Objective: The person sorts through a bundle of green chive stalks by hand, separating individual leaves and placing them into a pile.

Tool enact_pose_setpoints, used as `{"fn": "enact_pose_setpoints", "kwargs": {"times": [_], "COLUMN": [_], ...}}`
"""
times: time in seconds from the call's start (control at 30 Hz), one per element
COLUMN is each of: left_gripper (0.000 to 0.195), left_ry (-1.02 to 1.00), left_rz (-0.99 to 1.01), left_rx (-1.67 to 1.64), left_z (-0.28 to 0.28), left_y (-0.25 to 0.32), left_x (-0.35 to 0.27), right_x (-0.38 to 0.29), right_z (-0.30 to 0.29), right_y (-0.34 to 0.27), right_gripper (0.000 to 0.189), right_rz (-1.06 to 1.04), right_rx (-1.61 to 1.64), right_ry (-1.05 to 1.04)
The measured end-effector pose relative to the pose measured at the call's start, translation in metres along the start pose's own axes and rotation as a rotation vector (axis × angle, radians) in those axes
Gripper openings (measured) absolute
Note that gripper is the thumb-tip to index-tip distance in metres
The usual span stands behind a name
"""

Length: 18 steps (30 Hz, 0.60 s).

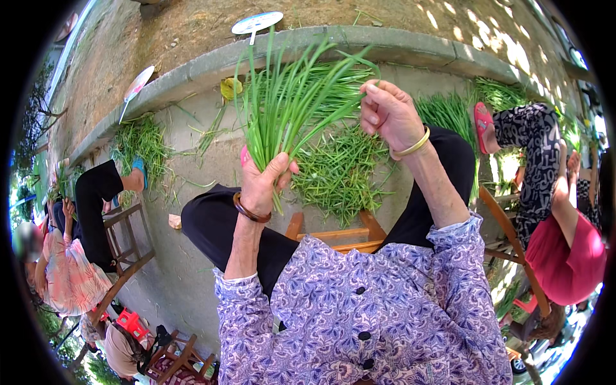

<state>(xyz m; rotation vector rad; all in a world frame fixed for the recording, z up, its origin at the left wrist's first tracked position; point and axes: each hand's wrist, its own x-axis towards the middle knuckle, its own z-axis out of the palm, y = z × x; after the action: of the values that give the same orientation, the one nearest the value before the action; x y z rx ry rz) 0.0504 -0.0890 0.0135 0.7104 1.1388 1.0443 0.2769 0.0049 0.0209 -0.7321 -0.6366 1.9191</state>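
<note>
Upright in my left hand is a fanned bunch of long green leaves, apparently garlic chives, gripped near the stem ends. My right hand, raised to the right of the bunch, pinches the tip of a long leaf between thumb and fingers. Beyond the bunch, more long leaves lie on the pavement near the curb. A loose heap of short green pieces lies on the ground between my knees. A bangle circles each wrist.
A concrete curb runs across ahead, with a hand fan beyond it and another fan at left. A yellow leaf lies near the curb. Seated people are at both sides, with more green heaps near their feet.
</note>
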Motion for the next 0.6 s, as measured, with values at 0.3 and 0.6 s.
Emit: {"fn": "enact_pose_setpoints", "kwargs": {"times": [0.3, 0.6], "left_gripper": [0.017, 0.015], "left_ry": [0.101, 0.120], "left_rz": [-0.009, 0.021], "left_rx": [-0.058, -0.101], "left_z": [-0.010, -0.011], "left_y": [0.000, 0.006], "left_x": [0.001, -0.002], "right_x": [0.006, 0.016], "right_z": [-0.015, -0.037], "right_y": [-0.017, -0.028], "right_gripper": [0.017, 0.019], "right_rz": [-0.122, -0.193], "right_rx": [0.051, 0.117], "right_ry": [-0.035, -0.065]}}
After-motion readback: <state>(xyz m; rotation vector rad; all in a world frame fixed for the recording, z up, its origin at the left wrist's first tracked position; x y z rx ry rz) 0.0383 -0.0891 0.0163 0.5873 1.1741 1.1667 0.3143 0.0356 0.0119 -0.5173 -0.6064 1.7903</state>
